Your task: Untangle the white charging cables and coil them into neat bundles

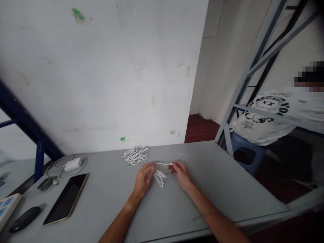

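Observation:
A white cable (159, 178) stretches between my two hands above the grey table, its looped part hanging just right of my left fingers. My left hand (144, 177) pinches the cable near the loops. At the other side, my right hand (181, 173) grips the cable's end, where a white plug seems to sit between thumb and fingers. Behind my left hand lies a pile of coiled white cables (136, 155). Thin white strands, perhaps twist ties (184, 157), are scattered just beyond my right hand.
On the left of the table (108, 202) are a tablet (66, 199), a black mouse-like object (25, 218), a white power adapter (73, 164) with its cord and a power strip (8, 207). A white wall rises behind. At right, a person (270, 118) sits beyond a metal frame (249, 72).

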Demonstrator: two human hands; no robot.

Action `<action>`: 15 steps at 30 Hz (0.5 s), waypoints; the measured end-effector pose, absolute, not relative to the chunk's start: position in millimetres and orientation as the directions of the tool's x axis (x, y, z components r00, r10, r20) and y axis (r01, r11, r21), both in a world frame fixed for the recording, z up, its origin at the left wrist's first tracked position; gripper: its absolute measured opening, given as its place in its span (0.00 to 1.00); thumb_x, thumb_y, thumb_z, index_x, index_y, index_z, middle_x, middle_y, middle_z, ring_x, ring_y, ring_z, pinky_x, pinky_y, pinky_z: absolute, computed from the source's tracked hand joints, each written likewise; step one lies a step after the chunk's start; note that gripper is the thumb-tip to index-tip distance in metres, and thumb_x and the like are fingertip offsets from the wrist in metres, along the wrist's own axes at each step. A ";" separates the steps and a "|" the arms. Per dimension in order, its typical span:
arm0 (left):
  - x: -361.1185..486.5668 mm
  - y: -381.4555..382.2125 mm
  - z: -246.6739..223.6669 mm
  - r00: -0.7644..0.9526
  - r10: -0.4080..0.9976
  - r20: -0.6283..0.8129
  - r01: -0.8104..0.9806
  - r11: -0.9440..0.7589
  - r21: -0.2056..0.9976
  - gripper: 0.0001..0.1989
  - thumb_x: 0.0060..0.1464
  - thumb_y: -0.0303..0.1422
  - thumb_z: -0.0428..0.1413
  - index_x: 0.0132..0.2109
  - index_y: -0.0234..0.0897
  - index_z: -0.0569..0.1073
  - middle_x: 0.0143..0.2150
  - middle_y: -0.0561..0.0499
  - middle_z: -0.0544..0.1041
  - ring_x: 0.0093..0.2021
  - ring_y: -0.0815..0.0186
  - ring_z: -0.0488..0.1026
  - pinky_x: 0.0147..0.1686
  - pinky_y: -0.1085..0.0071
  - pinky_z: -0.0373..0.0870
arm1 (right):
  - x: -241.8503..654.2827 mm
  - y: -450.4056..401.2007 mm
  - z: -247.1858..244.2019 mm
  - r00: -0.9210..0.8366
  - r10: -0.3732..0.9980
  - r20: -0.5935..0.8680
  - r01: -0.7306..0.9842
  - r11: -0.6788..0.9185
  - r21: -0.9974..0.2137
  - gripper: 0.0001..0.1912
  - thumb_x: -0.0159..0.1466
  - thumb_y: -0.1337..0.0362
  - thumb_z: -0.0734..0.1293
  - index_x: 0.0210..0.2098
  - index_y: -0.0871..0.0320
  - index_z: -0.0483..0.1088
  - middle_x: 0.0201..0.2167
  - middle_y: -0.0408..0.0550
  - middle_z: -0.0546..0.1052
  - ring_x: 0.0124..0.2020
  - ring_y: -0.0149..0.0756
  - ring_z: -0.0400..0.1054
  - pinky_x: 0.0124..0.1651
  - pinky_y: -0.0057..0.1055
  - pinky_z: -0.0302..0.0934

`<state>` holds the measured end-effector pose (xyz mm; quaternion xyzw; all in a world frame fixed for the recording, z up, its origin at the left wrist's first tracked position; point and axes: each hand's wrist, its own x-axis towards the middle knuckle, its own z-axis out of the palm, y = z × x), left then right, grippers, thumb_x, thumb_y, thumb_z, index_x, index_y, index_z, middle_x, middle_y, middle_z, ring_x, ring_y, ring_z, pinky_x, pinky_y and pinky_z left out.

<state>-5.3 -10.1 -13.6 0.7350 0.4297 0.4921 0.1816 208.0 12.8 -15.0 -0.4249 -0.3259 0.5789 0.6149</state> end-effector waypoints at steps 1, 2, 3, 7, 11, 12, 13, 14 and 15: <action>-6.2 -10.2 -11.4 0.111 0.837 0.536 0.425 -0.527 0.736 0.18 0.69 0.46 0.51 0.48 0.41 0.81 0.49 0.42 0.83 0.51 0.55 0.79 0.54 0.56 0.74 | 210.0 15.0 -15.1 0.134 0.986 -0.101 -0.470 -0.027 -0.882 0.13 0.44 0.54 0.73 0.23 0.55 0.71 0.27 0.46 0.80 0.30 0.40 0.74 0.28 0.29 0.64; -7.1 -10.6 -9.6 0.077 0.864 0.497 0.398 -0.484 0.779 0.19 0.69 0.47 0.50 0.46 0.40 0.80 0.46 0.43 0.84 0.49 0.56 0.80 0.53 0.58 0.74 | 212.5 17.0 -14.8 0.126 0.986 -0.110 -0.501 -0.033 -0.865 0.13 0.45 0.54 0.73 0.23 0.55 0.71 0.30 0.48 0.81 0.35 0.42 0.75 0.33 0.31 0.66; -7.9 -11.0 -8.0 0.051 0.889 0.455 0.373 -0.439 0.817 0.20 0.69 0.48 0.49 0.43 0.39 0.79 0.42 0.44 0.84 0.44 0.57 0.80 0.49 0.61 0.74 | 215.4 18.8 -14.1 0.104 0.987 -0.120 -0.537 -0.046 -0.842 0.12 0.46 0.54 0.72 0.23 0.55 0.71 0.32 0.49 0.81 0.39 0.44 0.74 0.38 0.34 0.67; -9.2 -12.0 -5.5 0.028 0.933 0.358 0.348 -0.345 0.872 0.24 0.69 0.52 0.45 0.31 0.41 0.69 0.27 0.52 0.75 0.28 0.64 0.72 0.34 0.69 0.69 | 231.9 24.6 -10.0 0.002 0.987 -0.161 -0.745 -0.106 -0.658 0.08 0.53 0.60 0.69 0.22 0.56 0.69 0.35 0.54 0.80 0.46 0.45 0.73 0.48 0.43 0.65; -8.8 -9.6 -8.1 0.050 0.938 0.343 0.441 -0.329 0.835 0.24 0.68 0.51 0.44 0.30 0.41 0.67 0.25 0.53 0.72 0.26 0.65 0.68 0.32 0.69 0.64 | 250.6 28.9 -8.1 0.085 0.995 -0.057 -0.713 0.021 -0.701 0.07 0.56 0.60 0.67 0.25 0.55 0.68 0.30 0.49 0.78 0.38 0.41 0.74 0.44 0.43 0.68; -9.3 -8.5 -9.2 0.037 0.942 0.332 0.459 -0.311 0.832 0.23 0.68 0.51 0.44 0.30 0.41 0.68 0.25 0.53 0.72 0.26 0.64 0.68 0.33 0.68 0.64 | 254.7 29.7 -7.7 0.131 0.991 -0.007 -0.637 0.078 -0.767 0.09 0.57 0.58 0.66 0.24 0.55 0.66 0.26 0.46 0.77 0.32 0.39 0.73 0.39 0.41 0.69; -10.4 -7.0 -10.4 0.012 0.947 0.322 0.474 -0.289 0.832 0.23 0.67 0.51 0.44 0.31 0.41 0.68 0.26 0.53 0.73 0.27 0.64 0.69 0.33 0.68 0.65 | 258.3 30.3 -7.1 0.165 0.985 0.038 -0.553 0.125 -0.824 0.11 0.57 0.56 0.65 0.22 0.54 0.64 0.21 0.42 0.73 0.26 0.36 0.71 0.34 0.37 0.69; -12.2 -5.2 -11.6 -0.023 0.949 0.313 0.485 -0.263 0.834 0.23 0.67 0.52 0.45 0.31 0.41 0.69 0.26 0.52 0.75 0.27 0.63 0.70 0.34 0.67 0.65 | 261.6 30.6 -6.3 0.188 0.979 0.074 -0.471 0.156 -0.868 0.14 0.57 0.53 0.65 0.20 0.53 0.62 0.16 0.38 0.68 0.20 0.32 0.67 0.28 0.34 0.67; -14.8 -3.1 -12.8 -0.066 0.949 0.310 0.488 -0.240 0.839 0.24 0.66 0.52 0.45 0.31 0.41 0.70 0.27 0.51 0.76 0.28 0.62 0.71 0.35 0.67 0.66 | 264.3 30.6 -5.3 0.201 0.975 0.097 -0.391 0.170 -0.904 0.16 0.57 0.51 0.64 0.20 0.52 0.60 0.13 0.35 0.63 0.15 0.29 0.60 0.22 0.30 0.63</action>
